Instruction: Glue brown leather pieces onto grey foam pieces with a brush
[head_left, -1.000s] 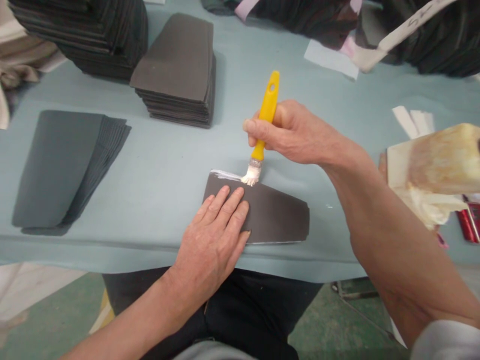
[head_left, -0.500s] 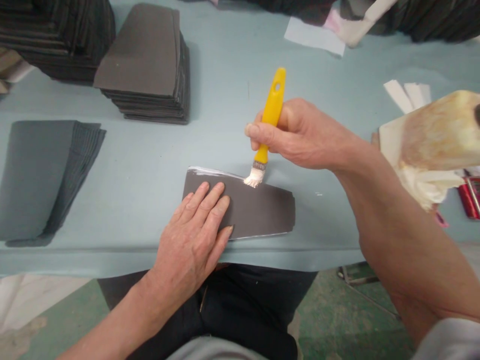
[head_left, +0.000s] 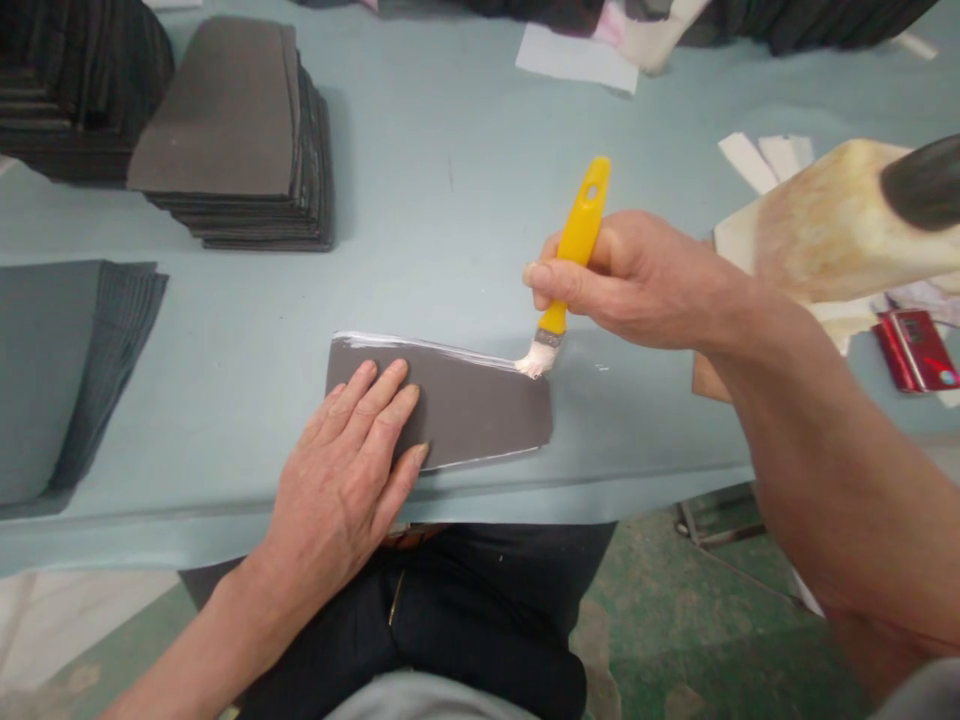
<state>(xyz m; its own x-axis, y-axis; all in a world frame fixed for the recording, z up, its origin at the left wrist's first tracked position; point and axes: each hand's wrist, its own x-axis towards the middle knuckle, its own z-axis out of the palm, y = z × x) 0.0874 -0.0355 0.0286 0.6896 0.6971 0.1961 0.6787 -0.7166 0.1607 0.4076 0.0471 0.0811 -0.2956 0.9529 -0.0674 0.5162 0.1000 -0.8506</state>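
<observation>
Centrally, a dark grey panel (head_left: 480,410) lies flat near the front edge of the blue-green table (head_left: 420,260); the left hand (head_left: 346,455) rests palm-down on its left part, fingers extended, thumb apart; the right hand (head_left: 622,280) is closed around a yellow-handled brush (head_left: 579,240), its bristles (head_left: 538,357) touching the panel's far edge near the right end; a white streak (head_left: 427,347) lines that edge.

A red device (head_left: 911,350) lies at right; white paper (head_left: 571,58) lies farther back.
</observation>
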